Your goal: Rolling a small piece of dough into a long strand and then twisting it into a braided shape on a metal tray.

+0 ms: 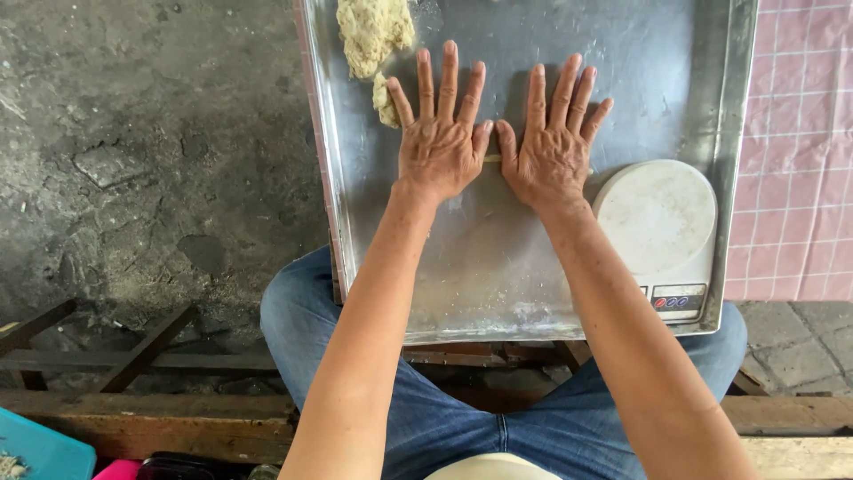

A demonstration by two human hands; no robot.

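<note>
Hidden and cut off: a thin strip of pale dough (491, 158) is showing only in the gap between the 2 thumbs; the rest is lying under the palms, so its length and shape cannot be told. The larger dough lump (371, 32) is running off the top edge of the frame. A teal container (40, 452) at the lower left corner is cut off, its contents unclear.

Hands: the left hand (439, 142) and the right hand (556, 147) are lying flat, palms down, fingers spread and stretched forward, gripping nothing. They are sitting side by side, thumbs nearly touching, pressing on the dough strip against the metal tray (498, 276).

Around them: a small dough piece (384, 100) is lying just beside the left hand's little finger, below the larger lump. A white round-topped kitchen scale (658, 222) is sitting on the tray's near right corner, just beside the right wrist. The tray is resting over the person's jeans-clad knees.
</note>
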